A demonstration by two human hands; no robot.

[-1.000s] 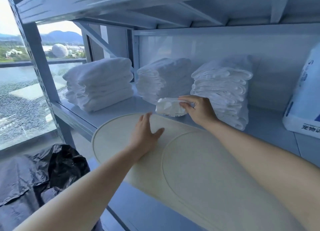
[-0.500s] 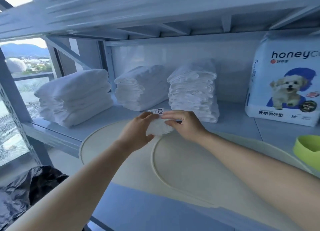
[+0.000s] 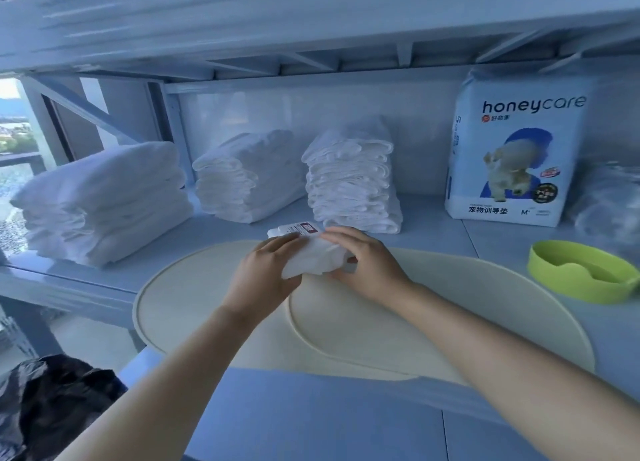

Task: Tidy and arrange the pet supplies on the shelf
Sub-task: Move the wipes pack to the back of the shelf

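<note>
Both arms outstretched, left hand [image 3: 263, 277] and right hand [image 3: 369, 270], fingers [image 3: 341, 236] curled round a white packet [image 3: 311, 260].

Sm. white packet [image 3: 313, 258] w/ red label, held tilted over cream mat [image 3: 194, 298], shelf [image 3: 433, 218] front-centre; 3 pad stacks [image 3: 353, 180] back-left.

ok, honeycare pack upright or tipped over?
Upright: honeycare pack stands on its base on the shelf, logo level and near the top.
</note>
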